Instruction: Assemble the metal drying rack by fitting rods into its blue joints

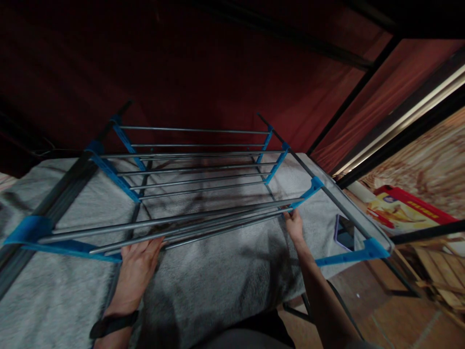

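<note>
A rack of grey metal rods (pixel 203 168) and blue plastic brackets (pixel 121 179) lies across a grey fleecy cover. My left hand (pixel 140 261), with a dark band at the wrist, is closed round the left part of several loose-ended rods (pixel 218 224). Their left ends stick out just above a blue bracket (pixel 72 247). My right hand (pixel 294 227) grips the right ends of these rods, right at another blue bracket (pixel 307 194); its fingertips are partly hidden. At the front right, a blue bracket (pixel 352 256) has no rods in it.
A phone (pixel 344 232) lies on the grey cover (pixel 225 271) beyond my right forearm. Dark red fabric (pixel 203 72) hangs behind the rack. To the right are dark frame bars, a red and yellow box (pixel 403 208) and wooden slats (pixel 441 271) above the tiled floor.
</note>
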The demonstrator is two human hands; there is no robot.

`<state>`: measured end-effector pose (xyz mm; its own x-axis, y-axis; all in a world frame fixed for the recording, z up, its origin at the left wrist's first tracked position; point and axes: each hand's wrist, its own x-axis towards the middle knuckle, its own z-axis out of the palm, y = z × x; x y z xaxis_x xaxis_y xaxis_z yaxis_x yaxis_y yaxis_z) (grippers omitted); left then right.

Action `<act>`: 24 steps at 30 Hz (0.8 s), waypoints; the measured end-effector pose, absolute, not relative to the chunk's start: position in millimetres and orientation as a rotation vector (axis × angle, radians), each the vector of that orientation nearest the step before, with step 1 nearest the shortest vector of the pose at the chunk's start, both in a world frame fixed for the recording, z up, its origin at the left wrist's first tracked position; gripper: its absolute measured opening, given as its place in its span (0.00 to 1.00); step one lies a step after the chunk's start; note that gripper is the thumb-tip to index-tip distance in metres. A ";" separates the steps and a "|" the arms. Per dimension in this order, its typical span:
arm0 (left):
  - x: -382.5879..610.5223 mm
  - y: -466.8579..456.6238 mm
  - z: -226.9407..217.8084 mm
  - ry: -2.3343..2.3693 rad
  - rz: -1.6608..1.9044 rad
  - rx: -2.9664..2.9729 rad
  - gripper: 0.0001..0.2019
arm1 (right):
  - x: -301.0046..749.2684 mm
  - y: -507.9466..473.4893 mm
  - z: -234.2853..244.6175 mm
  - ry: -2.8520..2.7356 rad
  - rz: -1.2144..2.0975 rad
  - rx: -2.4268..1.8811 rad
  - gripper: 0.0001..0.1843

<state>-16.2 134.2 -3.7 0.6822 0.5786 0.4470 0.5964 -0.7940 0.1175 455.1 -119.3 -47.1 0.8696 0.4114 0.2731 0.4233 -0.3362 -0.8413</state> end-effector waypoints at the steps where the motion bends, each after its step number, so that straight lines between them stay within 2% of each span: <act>1: -15.5 134.2 -3.8 -1.004 -0.751 -2.848 0.19 | 453.6 -119.0 -45.1 -0.608 -0.015 -1.963 0.25; 24: -11.7 132.4 4.5 -1.038 -0.849 -2.888 0.17 | 451.7 -109.6 -38.5 -0.491 -0.123 -2.109 0.29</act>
<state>-11.7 132.4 4.5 0.6453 0.6026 0.4696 0.5797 -0.7866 0.2127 451.7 -109.6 -38.5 0.9150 0.2972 0.2730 0.3906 -0.4829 -0.7837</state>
